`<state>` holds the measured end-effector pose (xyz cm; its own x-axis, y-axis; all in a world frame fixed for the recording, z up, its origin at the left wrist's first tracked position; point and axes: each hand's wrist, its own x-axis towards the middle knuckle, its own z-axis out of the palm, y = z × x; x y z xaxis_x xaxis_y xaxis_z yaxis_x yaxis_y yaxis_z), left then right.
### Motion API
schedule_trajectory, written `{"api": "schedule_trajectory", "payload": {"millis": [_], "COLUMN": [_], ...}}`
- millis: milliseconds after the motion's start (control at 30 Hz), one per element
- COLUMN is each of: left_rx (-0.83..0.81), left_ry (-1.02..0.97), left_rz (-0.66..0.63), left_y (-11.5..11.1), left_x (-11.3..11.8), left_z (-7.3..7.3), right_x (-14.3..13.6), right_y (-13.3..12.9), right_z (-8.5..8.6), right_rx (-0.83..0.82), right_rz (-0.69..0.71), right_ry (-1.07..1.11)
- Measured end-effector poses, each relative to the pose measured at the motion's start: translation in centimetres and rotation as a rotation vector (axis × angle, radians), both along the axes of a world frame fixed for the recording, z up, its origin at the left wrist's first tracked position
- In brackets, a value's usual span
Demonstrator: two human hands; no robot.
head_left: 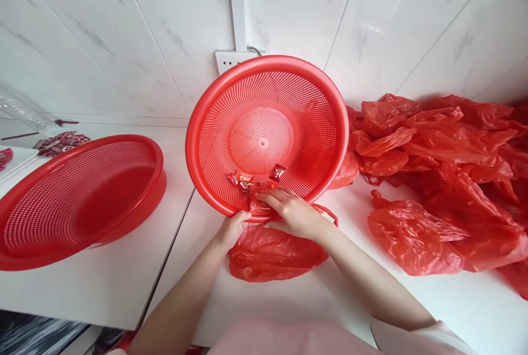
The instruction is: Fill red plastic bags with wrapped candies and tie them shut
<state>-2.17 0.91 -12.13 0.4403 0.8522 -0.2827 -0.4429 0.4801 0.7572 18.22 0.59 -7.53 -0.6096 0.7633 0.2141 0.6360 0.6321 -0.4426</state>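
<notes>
A red plastic mesh basket (268, 82) stands tilted toward me, its opening facing my body. Several small red wrapped packets (244, 178) lie inside at its lower edge. My left hand (234, 229) grips the near rim, its thumb over the edge and its other fingers hidden. Reaching over the rim, my right hand (295, 213) lays stretched fingers on the packets; no packet shows clearly in its grasp. A red plastic bag (276, 256) hangs or lies just below the rim between both hands. Whether its mouth is open is hidden.
Another red mesh basket (159, 165) stands at left, with a pile of small dark-red packets (61, 143) behind it. Crumpled red plastic bags (445, 179) cover the right side of the white table (346, 294). Behind the tilted basket, a socket strip (226, 59) sits against the tiled wall.
</notes>
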Motion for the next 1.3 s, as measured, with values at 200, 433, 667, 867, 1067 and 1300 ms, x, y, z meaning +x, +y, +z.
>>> {"api": "schedule_trajectory", "payload": {"millis": [200, 433, 667, 867, 1067, 1300], "left_rx": [0.001, -0.012, -0.007, 0.039, 0.018, 0.013], "left_ry": [-0.021, 0.001, 0.011, 0.011, 0.011, 0.019], "left_rz": [-0.007, 0.026, 0.049, 0.064, 0.079, 0.071], "left_y": [0.3, 0.6, 0.7, 0.9, 0.8, 0.9], "left_x": [-0.3, -0.6, -0.7, -0.7, -0.5, -0.7], "left_z": [0.1, 0.5, 0.5, 0.6, 0.9, 0.6], "right_x": [0.7, 1.6, 2.1, 1.6, 1.6, 1.6], "right_y": [0.3, 2.3, 2.1, 1.7, 1.2, 1.0], "right_z": [0.5, 0.1, 0.6, 0.9, 1.5, 2.5], "right_rx": [-0.161, -0.738, -0.839, -0.745, -0.678, -0.859], "right_rz": [-0.134, -0.402, -0.433, -0.359, -0.362, -0.351], "right_ry": [0.306, 1.381, 1.489, 1.407, 1.327, 1.430]}}
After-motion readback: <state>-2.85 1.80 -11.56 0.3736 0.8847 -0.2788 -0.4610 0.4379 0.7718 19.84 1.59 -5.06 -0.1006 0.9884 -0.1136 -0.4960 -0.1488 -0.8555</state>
